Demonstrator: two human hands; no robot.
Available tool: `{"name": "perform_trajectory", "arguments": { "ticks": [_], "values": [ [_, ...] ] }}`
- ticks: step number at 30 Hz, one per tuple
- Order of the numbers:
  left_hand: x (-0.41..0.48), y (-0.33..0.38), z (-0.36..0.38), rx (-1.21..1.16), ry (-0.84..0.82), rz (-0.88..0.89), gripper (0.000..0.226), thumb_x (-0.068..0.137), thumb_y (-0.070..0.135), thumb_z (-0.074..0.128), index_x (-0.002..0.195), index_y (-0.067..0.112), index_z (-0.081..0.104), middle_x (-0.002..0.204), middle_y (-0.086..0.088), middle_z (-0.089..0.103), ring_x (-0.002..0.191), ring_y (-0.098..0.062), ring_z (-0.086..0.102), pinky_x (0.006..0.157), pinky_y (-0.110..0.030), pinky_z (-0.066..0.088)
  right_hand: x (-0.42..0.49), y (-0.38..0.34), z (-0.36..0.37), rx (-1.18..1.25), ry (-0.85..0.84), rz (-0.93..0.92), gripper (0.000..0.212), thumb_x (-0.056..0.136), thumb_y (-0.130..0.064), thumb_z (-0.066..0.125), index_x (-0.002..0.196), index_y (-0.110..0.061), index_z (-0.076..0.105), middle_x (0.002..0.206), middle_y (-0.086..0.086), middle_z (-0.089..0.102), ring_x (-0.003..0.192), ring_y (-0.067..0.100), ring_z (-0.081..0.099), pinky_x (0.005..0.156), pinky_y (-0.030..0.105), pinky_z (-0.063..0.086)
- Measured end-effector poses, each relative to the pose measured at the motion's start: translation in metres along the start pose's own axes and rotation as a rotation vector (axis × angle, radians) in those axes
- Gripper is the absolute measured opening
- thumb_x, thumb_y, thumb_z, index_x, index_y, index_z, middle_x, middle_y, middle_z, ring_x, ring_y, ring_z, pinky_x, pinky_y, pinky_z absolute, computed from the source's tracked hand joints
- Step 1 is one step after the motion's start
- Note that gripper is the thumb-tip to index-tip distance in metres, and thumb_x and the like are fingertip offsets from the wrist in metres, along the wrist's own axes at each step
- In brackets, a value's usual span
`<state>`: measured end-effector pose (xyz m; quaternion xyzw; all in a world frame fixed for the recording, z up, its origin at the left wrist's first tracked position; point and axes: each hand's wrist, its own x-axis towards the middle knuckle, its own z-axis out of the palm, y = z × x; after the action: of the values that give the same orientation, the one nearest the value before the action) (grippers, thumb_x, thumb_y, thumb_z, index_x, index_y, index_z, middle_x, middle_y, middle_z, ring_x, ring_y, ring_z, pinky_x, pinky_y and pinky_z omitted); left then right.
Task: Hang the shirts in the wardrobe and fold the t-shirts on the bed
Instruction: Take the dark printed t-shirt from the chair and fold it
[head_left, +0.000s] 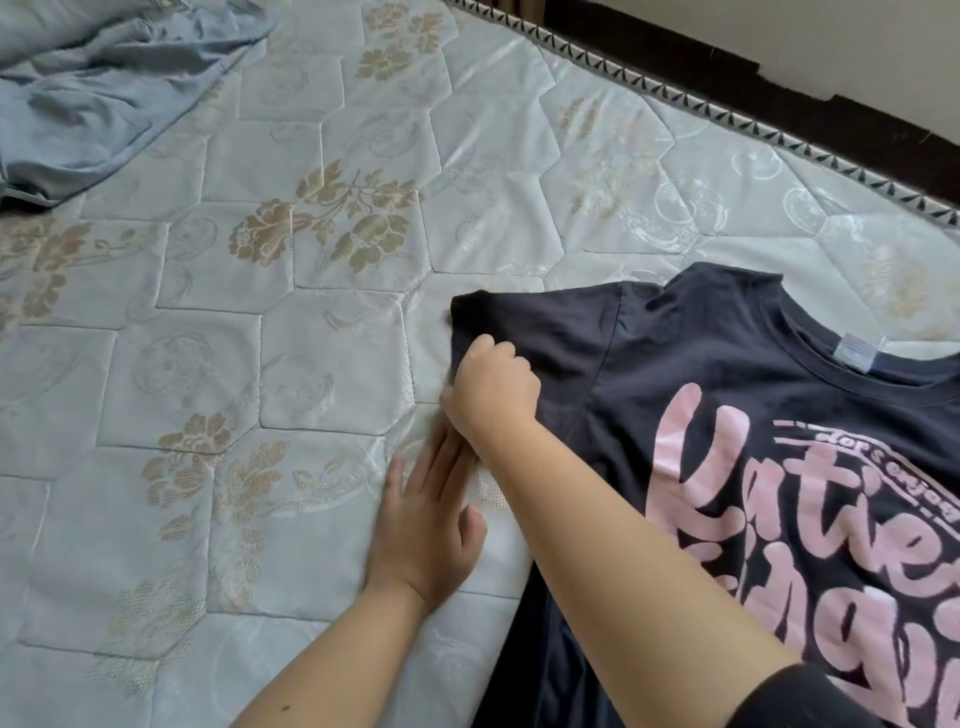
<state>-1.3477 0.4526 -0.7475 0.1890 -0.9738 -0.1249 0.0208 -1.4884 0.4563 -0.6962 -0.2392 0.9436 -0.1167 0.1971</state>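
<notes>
**Dark navy cotton t-shirt with pink lettering (727, 374), print up, on a quilted pale-blue floral mattress (311, 322).**
The right hand (491, 387) is curled, gripping the t-shirt's sleeve. The left hand (426, 525) lies flat, fingers straight, on the mattress just beside it. A crumpled light-blue garment (104, 88) is at far left, well apart. A dark bed frame (649, 44) and pale wall (831, 41) are beyond.

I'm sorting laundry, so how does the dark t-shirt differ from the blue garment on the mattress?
The dark t-shirt lies spread flat, front up; the blue garment is crumpled. The t-shirt carries pink lettering; the blue garment looks plain. The right hand grips the t-shirt's sleeve; nothing touches the blue garment. Both lie on the mattress.
</notes>
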Motion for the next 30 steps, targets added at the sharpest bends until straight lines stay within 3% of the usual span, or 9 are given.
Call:
{"name": "perform_trajectory", "arguments": {
  "ticks": [4, 9, 15, 19, 21, 23, 25, 27, 30],
  "values": [
    [0.000, 0.000, 0.001, -0.025, 0.007, 0.004, 0.069, 0.073, 0.025, 0.036, 0.140, 0.014, 0.037, 0.146, -0.003, 0.042, 0.135, -0.019, 0.038, 0.106, -0.053, 0.026, 0.002, -0.002, -0.014, 0.033, -0.064, -0.060, 0.030, 0.087, -0.001, 0.051, 0.117, -0.003, 0.047, 0.120, 0.013, 0.056, 0.109, 0.031, 0.056, 0.068, 0.031, 0.037],
    [0.000, -0.002, 0.005, -0.012, 0.019, 0.003, 0.065, 0.072, 0.026, 0.038, 0.137, 0.014, 0.037, 0.143, -0.007, 0.046, 0.132, -0.018, 0.035, 0.104, -0.053, 0.029, -0.002, -0.008, -0.038, 0.242, 0.074, -0.062, 0.019, 0.094, -0.012, 0.041, 0.110, -0.004, 0.046, 0.112, 0.013, 0.058, 0.102, 0.034, 0.056, 0.065, 0.032, 0.032],
    [0.000, -0.002, 0.005, 0.019, 0.019, 0.013, 0.069, 0.073, 0.026, 0.036, 0.140, 0.014, 0.040, 0.148, -0.002, 0.039, 0.136, -0.016, 0.031, 0.105, -0.052, 0.026, -0.011, 0.001, -0.019, 0.432, -0.041, -0.078, 0.021, 0.090, -0.008, 0.041, 0.107, -0.002, 0.050, 0.109, 0.014, 0.057, 0.101, 0.032, 0.052, 0.069, 0.030, 0.033],
    [0.001, -0.003, 0.005, 0.064, 0.005, 0.011, 0.069, 0.073, 0.027, 0.036, 0.141, 0.017, 0.036, 0.147, -0.001, 0.040, 0.134, -0.017, 0.032, 0.104, -0.054, 0.033, -0.019, 0.010, -0.008, 0.162, -0.022, -0.111, 0.019, 0.090, -0.023, 0.050, 0.091, -0.009, 0.039, 0.087, 0.004, 0.047, 0.075, 0.026, 0.044, 0.054, 0.029, 0.027],
    [0.001, -0.001, 0.005, 0.076, 0.013, 0.007, 0.069, 0.073, 0.027, 0.036, 0.140, 0.017, 0.033, 0.145, -0.002, 0.043, 0.133, -0.018, 0.032, 0.102, -0.054, 0.034, -0.022, 0.011, -0.005, 0.036, -0.011, -0.139, 0.024, 0.089, -0.016, 0.050, 0.076, -0.010, 0.031, 0.075, 0.001, 0.040, 0.070, 0.026, 0.041, 0.046, 0.027, 0.019],
    [0.000, -0.001, 0.005, 0.072, 0.013, 0.007, 0.069, 0.073, 0.027, 0.037, 0.141, 0.016, 0.033, 0.144, -0.002, 0.043, 0.133, -0.018, 0.033, 0.103, -0.054, 0.033, -0.021, 0.011, -0.003, 0.084, -0.014, -0.138, 0.034, 0.088, -0.007, 0.046, 0.066, -0.013, 0.021, 0.070, 0.002, 0.036, 0.070, 0.027, 0.040, 0.045, 0.028, 0.017],
    [0.000, -0.003, 0.006, 0.053, 0.006, -0.009, 0.072, 0.072, 0.028, 0.037, 0.143, 0.014, 0.032, 0.147, -0.003, 0.039, 0.135, -0.017, 0.031, 0.106, -0.051, 0.027, -0.017, 0.011, -0.006, 0.292, -0.031, -0.076, 0.024, 0.087, -0.005, 0.043, 0.068, -0.010, 0.029, 0.078, 0.007, 0.044, 0.071, 0.029, 0.041, 0.048, 0.031, 0.023],
    [0.000, -0.004, 0.007, 0.066, 0.005, -0.036, 0.076, 0.072, 0.030, 0.037, 0.144, 0.008, 0.030, 0.149, -0.007, 0.037, 0.137, -0.018, 0.028, 0.112, -0.044, 0.023, -0.014, 0.012, -0.009, 0.489, -0.038, -0.062, 0.005, 0.086, -0.007, 0.043, 0.084, -0.008, 0.048, 0.089, 0.009, 0.055, 0.081, 0.029, 0.049, 0.060, 0.031, 0.034],
    [0.000, -0.004, 0.008, 0.102, -0.004, -0.081, 0.079, 0.072, 0.036, 0.038, 0.140, -0.003, 0.034, 0.145, -0.016, 0.040, 0.136, -0.020, 0.025, 0.110, -0.038, 0.016, -0.015, 0.019, -0.009, 0.649, -0.136, -0.127, 0.026, 0.087, -0.011, 0.043, 0.105, -0.011, 0.062, 0.102, 0.005, 0.068, 0.093, 0.022, 0.061, 0.079, 0.032, 0.049]
  ]
}}
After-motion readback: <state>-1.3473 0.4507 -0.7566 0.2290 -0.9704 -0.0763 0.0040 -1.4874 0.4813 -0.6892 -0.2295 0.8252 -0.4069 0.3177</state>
